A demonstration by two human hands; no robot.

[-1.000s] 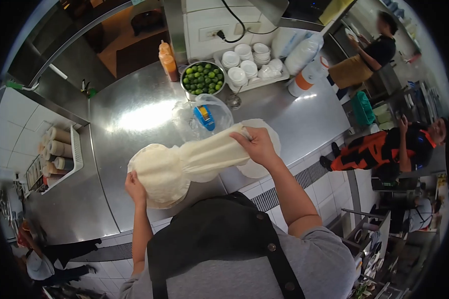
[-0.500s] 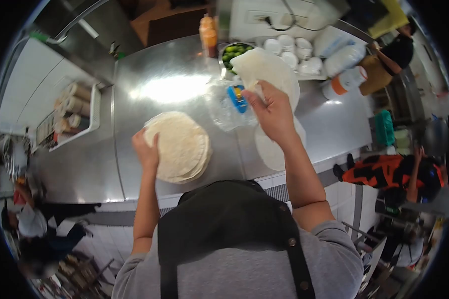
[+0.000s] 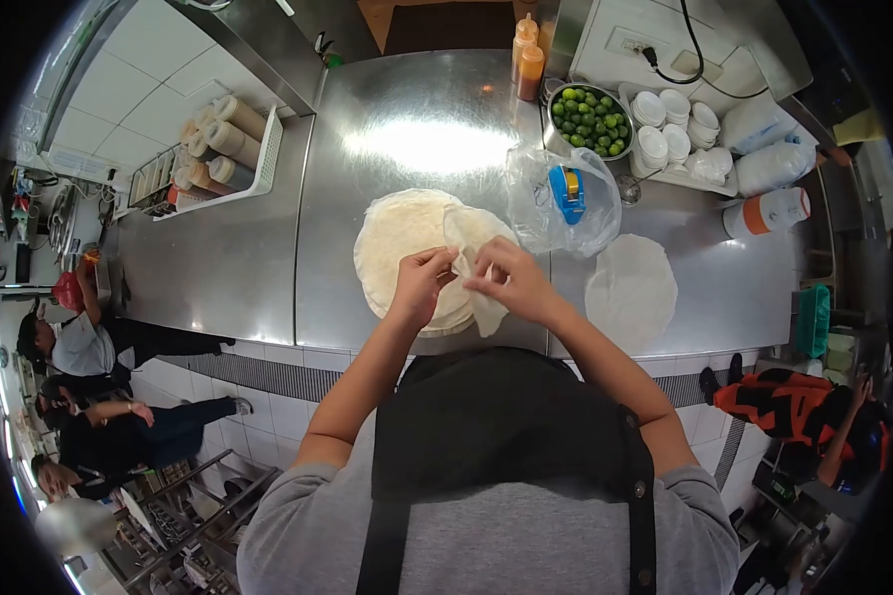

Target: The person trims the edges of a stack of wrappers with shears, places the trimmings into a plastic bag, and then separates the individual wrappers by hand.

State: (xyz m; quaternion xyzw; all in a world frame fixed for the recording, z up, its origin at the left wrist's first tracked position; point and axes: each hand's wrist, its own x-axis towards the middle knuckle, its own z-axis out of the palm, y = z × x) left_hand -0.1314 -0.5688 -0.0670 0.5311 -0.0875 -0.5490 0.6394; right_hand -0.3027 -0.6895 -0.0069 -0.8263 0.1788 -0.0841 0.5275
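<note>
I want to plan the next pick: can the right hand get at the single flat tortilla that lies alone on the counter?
Probably yes. The single tortilla lies flat and uncovered on the right hand's own side, nothing between them. But both hands now pinch a sheet above the stack.

Steel counter [image 3: 228,268], tortilla stack [image 3: 407,248], plastic bag [image 3: 566,198], lime bowl [image 3: 590,107], perhaps paper round [image 3: 630,293]

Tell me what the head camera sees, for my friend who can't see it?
Both hands, left and right, peel a thin tortilla off a stack on a steel counter. Beside it lie a plastic bag, another tortilla and a bowl of limes.
</note>
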